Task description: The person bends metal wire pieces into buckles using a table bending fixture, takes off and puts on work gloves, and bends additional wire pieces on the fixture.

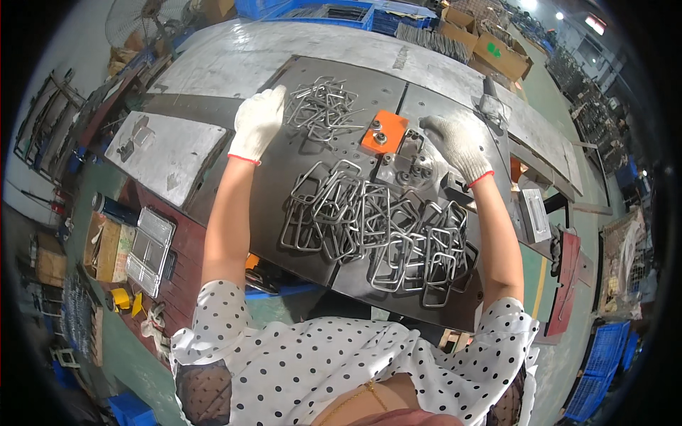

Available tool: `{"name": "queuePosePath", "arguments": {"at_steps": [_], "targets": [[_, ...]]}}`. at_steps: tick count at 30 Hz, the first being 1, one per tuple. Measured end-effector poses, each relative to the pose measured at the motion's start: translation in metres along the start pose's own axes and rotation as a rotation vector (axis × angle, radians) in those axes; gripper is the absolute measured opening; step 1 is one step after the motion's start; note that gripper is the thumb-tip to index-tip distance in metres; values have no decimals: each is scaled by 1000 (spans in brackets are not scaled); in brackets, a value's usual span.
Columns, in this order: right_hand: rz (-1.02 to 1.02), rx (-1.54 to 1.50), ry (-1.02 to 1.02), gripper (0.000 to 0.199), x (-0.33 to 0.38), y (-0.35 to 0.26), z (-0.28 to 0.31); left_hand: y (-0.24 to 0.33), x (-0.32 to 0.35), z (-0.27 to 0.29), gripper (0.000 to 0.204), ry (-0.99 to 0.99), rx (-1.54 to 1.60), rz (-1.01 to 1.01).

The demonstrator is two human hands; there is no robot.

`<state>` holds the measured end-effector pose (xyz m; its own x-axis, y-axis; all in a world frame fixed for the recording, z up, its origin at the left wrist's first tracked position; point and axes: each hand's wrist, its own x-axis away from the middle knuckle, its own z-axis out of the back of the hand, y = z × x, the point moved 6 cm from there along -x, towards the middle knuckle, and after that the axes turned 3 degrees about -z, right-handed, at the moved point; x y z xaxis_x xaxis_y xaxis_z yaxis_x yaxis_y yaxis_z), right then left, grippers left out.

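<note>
Both hands wear white knit gloves with red cuffs. My left hand [259,119], fingers curled in, is beside the far pile of bent metal wire pieces [323,106]; whatever it may hold is hidden. Across the dark steel table, my right hand [460,145] is closed with its fingertips by a small metal fixture [412,145]; I cannot make out what is in them. Between the hands lies an orange block [385,132] with two bolts on top. Many bent rectangular wire frames [376,216] lie heaped on the near part of the steel table [273,206].
A dark metal block [458,190] sits below my right wrist. At the left is a side table with a pale metal top [167,156]. Blue crates [327,14] and cardboard boxes [501,57] stand at the back. A metal case [534,214] is at the right.
</note>
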<state>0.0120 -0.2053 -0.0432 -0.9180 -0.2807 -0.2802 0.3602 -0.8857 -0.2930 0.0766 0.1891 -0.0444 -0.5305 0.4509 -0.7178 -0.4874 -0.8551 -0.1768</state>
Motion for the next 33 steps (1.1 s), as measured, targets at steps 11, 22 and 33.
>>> {"name": "queuePosePath", "arguments": {"at_steps": [11,22,33], "targets": [[-15,279,-30,44,19,39,-41,3,-16,21,32,-98,253,243],[10,297,21,37,26,37,-35,146,-102,28,26,-387,1238,406],[-17,356,-30,35,20,44,-42,249,-119,-13,32,-582,933,-321]]}}
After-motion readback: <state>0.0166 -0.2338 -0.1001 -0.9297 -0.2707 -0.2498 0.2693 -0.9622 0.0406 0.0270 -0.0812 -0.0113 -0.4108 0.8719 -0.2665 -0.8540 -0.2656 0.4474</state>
